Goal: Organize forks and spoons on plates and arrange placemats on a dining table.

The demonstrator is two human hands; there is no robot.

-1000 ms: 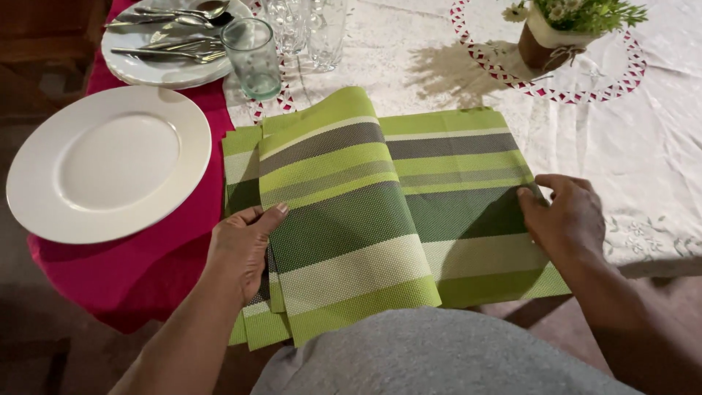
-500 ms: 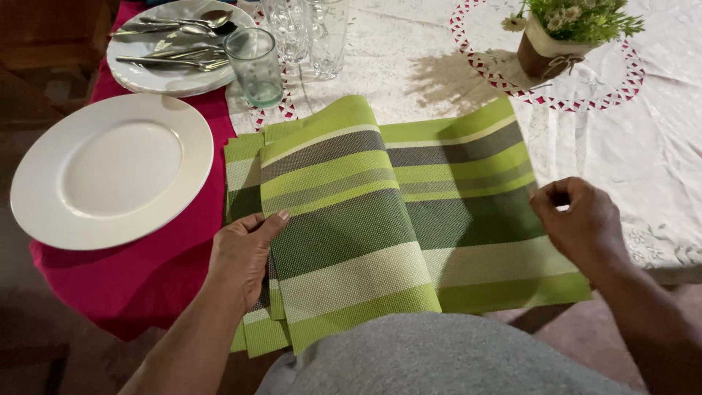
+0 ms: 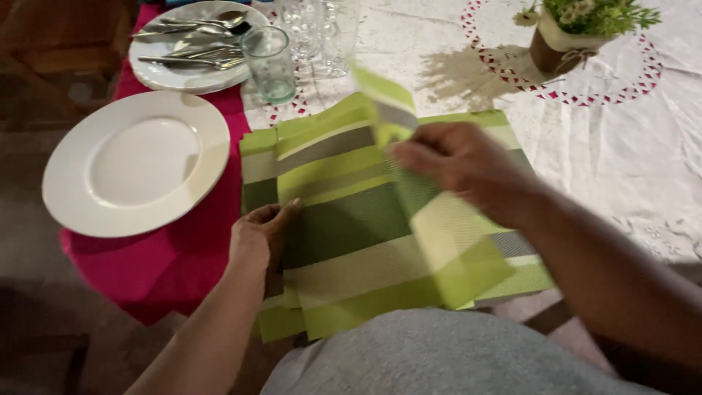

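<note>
A stack of green striped placemats (image 3: 344, 219) lies at the near edge of the bench (image 3: 643, 161); their exact count cannot be told, though at least 3 edges show at the stack's left side. The left hand (image 3: 257, 238) rests flat on that left side, fingers pressing down. The right hand (image 3: 461, 164) grips 1 lifted placemat (image 3: 446, 241), blurred and tilted above the stack. Left of the stack sit 1 bare white plate (image 3: 139, 164) on a pink cloth (image 3: 190, 256) and, beyond it, 1 plate with cutlery (image 3: 194, 55). 1 green glass (image 3: 269, 62) stands behind the stack; 1 potted plant (image 3: 578, 29) is far right. Half a second ago the right hand pinched the stack's right edge; now it has swung the placemat up and leftward.
</note>
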